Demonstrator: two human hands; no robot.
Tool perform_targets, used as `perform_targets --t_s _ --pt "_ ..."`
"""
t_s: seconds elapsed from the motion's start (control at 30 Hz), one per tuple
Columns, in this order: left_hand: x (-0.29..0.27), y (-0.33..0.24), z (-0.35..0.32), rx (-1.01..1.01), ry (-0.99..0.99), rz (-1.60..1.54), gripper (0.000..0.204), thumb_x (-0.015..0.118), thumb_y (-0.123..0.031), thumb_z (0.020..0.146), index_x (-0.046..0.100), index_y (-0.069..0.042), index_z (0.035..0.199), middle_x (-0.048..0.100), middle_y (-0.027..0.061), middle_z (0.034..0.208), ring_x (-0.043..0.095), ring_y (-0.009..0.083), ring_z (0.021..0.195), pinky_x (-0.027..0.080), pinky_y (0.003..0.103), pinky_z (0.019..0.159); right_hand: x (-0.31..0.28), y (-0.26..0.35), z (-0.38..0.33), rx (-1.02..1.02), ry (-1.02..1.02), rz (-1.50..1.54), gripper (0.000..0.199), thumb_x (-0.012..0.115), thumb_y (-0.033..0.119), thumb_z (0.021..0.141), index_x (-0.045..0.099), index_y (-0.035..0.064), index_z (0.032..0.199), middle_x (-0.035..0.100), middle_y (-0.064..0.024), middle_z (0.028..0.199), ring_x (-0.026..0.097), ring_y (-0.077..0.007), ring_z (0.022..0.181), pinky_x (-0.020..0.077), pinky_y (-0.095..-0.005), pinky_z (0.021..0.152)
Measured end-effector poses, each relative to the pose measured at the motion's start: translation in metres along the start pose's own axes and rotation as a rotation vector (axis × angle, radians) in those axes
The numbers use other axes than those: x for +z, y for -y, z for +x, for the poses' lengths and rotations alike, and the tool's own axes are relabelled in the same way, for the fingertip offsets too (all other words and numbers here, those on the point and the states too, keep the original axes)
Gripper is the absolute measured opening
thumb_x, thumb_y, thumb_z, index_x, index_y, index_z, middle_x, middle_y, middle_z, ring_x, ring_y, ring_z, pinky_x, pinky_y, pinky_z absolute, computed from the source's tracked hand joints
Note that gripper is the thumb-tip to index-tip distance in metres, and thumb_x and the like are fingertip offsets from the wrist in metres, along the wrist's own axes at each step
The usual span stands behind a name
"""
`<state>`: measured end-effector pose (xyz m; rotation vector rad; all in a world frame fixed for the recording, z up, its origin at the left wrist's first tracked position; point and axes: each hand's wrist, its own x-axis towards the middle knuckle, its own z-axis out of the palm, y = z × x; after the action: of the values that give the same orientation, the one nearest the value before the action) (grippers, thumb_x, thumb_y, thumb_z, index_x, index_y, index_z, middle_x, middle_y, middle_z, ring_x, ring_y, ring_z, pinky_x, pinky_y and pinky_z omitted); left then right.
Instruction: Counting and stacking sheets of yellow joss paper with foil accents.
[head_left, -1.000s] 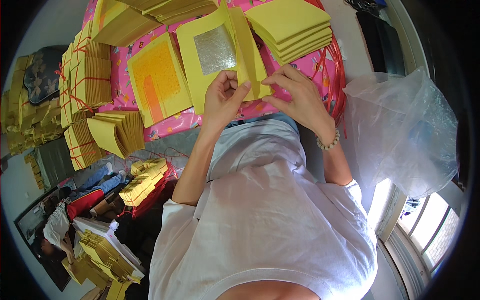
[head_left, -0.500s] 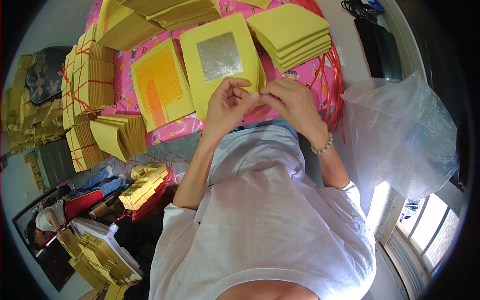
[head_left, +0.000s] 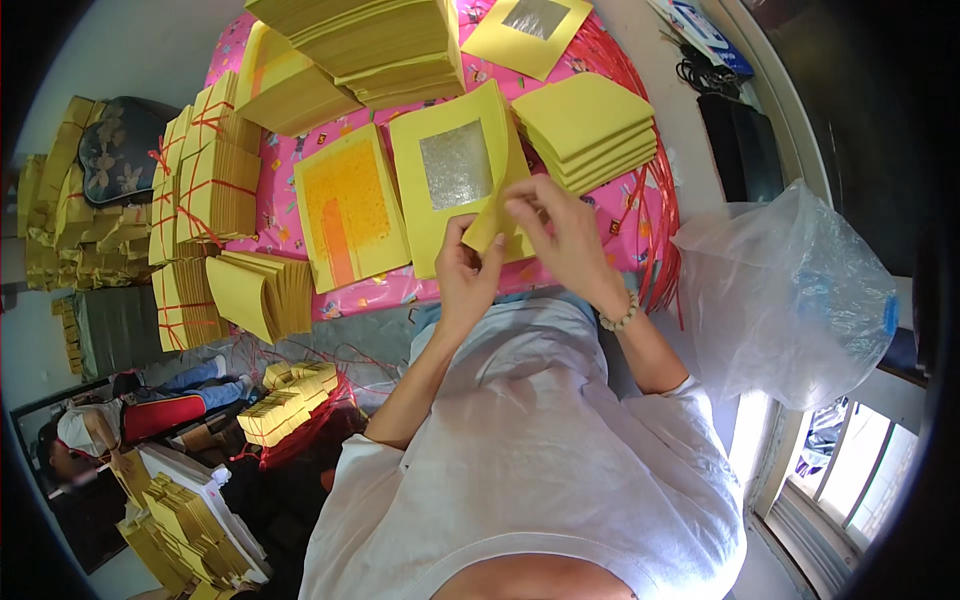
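A stack of yellow paper sheets (head_left: pixel 408 205) lies in front of me, its top sheet bearing a silver square (head_left: pixel 455 165). The right edge of that sheet is lifted and curls over toward the left. My left hand (head_left: pixel 470 280) pinches the curled lower corner between thumb and fingers. My right hand (head_left: pixel 570 245), with a beaded bracelet at the wrist, is at the lifted edge, thumb and forefinger apart. Left of this stack lies another yellow stack with an orange patch (head_left: pixel 345 200). Folded yellow sheets (head_left: pixel 590 120) are piled to the right.
A pink patterned cover (head_left: pixel 375 292) lies over the table. Tall paper stacks (head_left: pixel 400 60) stand at the back, red-tied bundles (head_left: pixel 215 190) at left. Red strings (head_left: pixel 660 220) hang along the right edge beside a clear plastic bag (head_left: pixel 770 290). Another person (head_left: pixel 90 430) is at lower left.
The top sheet's right edge has been raised and bent over leftward. My left hand has closed on its corner, and my right hand has moved apart from the left. The view has shifted.
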<state>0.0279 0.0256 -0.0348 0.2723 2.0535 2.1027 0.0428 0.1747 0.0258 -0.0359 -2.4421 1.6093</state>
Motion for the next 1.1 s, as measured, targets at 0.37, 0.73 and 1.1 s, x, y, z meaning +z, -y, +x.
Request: perform_targets --t_s 0.37,0.73,1.1 --pt "-0.046 -0.039 0.007 0.045 -0.017 0.13 0.022 0.063 -0.006 0.087 0.063 0.003 0.107 0.063 0.0035 0.1 0.057 0.0081 0.09 0.045 0.023 0.076 0.022 -0.023 0.021 0.175 0.278 0.303 0.055 0.059 0.017 0.091 0.032 0.0015 0.136 0.047 -0.016 0.131 0.051 -0.0263 0.118 0.0463 -0.0378 0.092" --pt "-0.074 -0.077 0.021 0.018 0.227 -0.225 0.033 0.053 -0.014 0.095 0.049 0.0 0.125 0.06 0.0058 0.115 0.055 0.0109 0.103 0.044 0.027 0.089 0.019 -0.004 0.048 -0.141 0.421 0.6 0.115 0.089 0.02 0.06 0.014 0.0051 0.146 0.03 -0.0106 0.145 0.029 -0.0209 0.135 0.028 -0.037 0.11" --pt "-0.058 -0.065 0.049 0.597 -0.075 0.37 0.03 0.054 -0.008 0.093 0.053 -0.002 0.122 0.057 0.006 0.112 0.052 0.0121 0.105 0.04 0.027 0.093 0.02 -0.016 0.036 0.008 0.371 0.435 0.064 0.082 0.016 0.07 0.052 0.0025 0.126 0.06 -0.0059 0.116 0.055 -0.0141 0.106 0.0459 -0.0298 0.091"
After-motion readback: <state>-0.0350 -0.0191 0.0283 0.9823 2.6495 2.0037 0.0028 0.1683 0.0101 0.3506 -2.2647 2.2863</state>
